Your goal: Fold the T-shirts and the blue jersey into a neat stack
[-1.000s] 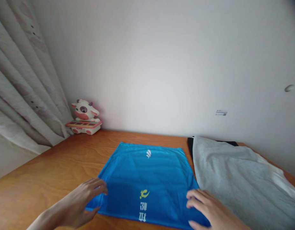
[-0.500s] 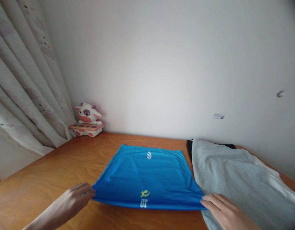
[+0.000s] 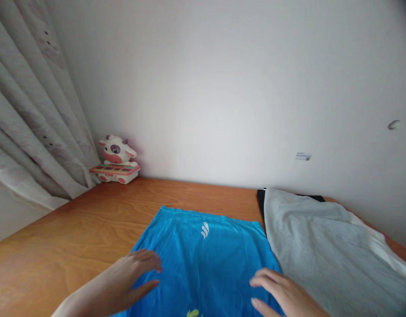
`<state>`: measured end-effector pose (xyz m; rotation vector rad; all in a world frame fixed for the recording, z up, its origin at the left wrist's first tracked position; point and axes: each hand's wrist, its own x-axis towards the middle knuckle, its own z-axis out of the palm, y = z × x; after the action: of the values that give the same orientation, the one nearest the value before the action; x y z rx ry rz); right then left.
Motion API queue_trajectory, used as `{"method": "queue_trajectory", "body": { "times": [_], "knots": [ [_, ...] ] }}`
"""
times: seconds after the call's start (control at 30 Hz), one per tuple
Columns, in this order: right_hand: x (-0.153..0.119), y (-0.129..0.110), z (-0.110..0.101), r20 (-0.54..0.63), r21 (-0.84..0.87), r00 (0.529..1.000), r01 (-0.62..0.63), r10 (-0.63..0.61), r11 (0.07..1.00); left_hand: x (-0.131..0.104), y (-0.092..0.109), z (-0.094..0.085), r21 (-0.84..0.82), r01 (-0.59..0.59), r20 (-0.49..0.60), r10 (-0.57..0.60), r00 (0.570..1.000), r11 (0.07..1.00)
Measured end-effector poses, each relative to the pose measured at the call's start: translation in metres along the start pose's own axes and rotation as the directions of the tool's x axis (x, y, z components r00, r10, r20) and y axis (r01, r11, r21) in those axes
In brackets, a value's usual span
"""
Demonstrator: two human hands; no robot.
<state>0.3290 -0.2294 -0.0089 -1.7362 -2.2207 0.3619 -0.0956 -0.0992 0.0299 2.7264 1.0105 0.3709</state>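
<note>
A blue garment (image 3: 203,259) lies spread on the wooden table, with a white logo near its far edge and part of a yellow-green print at the bottom of the view. Its near end runs out of sight. Over its left side is my left hand (image 3: 130,277), thumb and fingers apart, holding nothing. My right hand (image 3: 278,290) hovers over the right side of the cloth in the same way, its fingers spread and slightly blurred.
Grey cloth (image 3: 308,246) lies on the right, over black fabric (image 3: 260,202) and beside white fabric (image 3: 371,237). A cow toy with a keyboard (image 3: 117,160) stands at the back left of the wooden table (image 3: 74,233), near the curtain (image 3: 34,114). Behind rises a white wall (image 3: 206,88).
Both hands have let go of the blue garment's near corners and moved inward over it. The garment has shifted nearer to me and now lies flatter. The view has tilted slightly.
</note>
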Motion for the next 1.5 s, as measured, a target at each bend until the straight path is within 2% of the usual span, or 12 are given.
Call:
{"method": "queue_trajectory", "body": {
  "times": [0.1, 0.17, 0.3, 0.43, 0.63, 0.73, 0.83, 0.97, 1.1, 1.27, 1.4, 1.5],
  "knots": [
    [0.077, -0.032, 0.003, -0.079, -0.057, 0.982, -0.175, 0.17, 0.983, 0.087, 0.024, 0.016, -0.058, -0.024, 0.028, 0.026, 0.999, 0.998],
    [0.12, -0.044, 0.02, -0.094, -0.144, 0.948, -0.315, 0.304, 0.938, 0.132, 0.028, 0.041, -0.024, 0.083, -0.018, -0.083, 0.996, 0.996],
    [0.163, -0.04, 0.06, -0.148, -0.181, 0.882, -0.47, 0.448, 0.864, 0.171, 0.017, 0.097, 0.085, 0.285, -0.08, -0.278, 0.957, 0.955],
    [0.165, -0.017, 0.07, -0.195, -0.189, 0.877, -0.473, 0.439, 0.861, 0.166, -0.003, 0.115, 0.104, 0.265, -0.111, -0.254, 0.961, 0.959],
    [0.162, 0.012, 0.055, -0.148, -0.184, 0.875, -0.482, 0.46, 0.857, 0.161, -0.034, 0.097, 0.134, 0.36, -0.043, -0.358, 0.933, 0.923],
    [0.162, 0.021, 0.054, -0.17, -0.188, 0.88, -0.471, 0.444, 0.862, 0.16, -0.051, 0.094, 0.044, 0.333, -0.047, -0.332, 0.942, 0.942],
    [0.16, 0.031, 0.059, -0.226, -0.183, 0.891, -0.436, 0.394, 0.881, 0.156, -0.072, 0.094, -0.153, 0.292, -0.123, -0.311, 0.942, 0.944],
    [0.159, 0.043, 0.068, -0.331, -0.147, 0.868, -0.435, 0.37, 0.889, 0.152, -0.095, 0.093, -0.26, 0.356, -0.256, -0.42, 0.871, 0.897],
    [0.156, 0.048, 0.07, -0.461, -0.112, 0.82, -0.434, 0.34, 0.894, 0.151, -0.089, 0.09, -0.131, 0.442, -0.358, -0.458, 0.813, 0.887],
    [0.146, 0.047, 0.062, -0.533, -0.073, 0.711, -0.578, 0.458, 0.813, 0.149, -0.068, 0.081, 0.006, 0.599, -0.38, -0.552, 0.742, 0.801],
    [0.141, 0.045, 0.061, -0.52, -0.074, 0.702, -0.604, 0.486, 0.794, 0.148, -0.066, 0.084, 0.043, 0.622, -0.286, -0.587, 0.757, 0.781],
    [0.141, 0.044, 0.062, -0.532, -0.064, 0.703, -0.59, 0.473, 0.805, 0.149, -0.067, 0.087, 0.061, 0.612, -0.29, -0.573, 0.767, 0.789]
  ]
}}
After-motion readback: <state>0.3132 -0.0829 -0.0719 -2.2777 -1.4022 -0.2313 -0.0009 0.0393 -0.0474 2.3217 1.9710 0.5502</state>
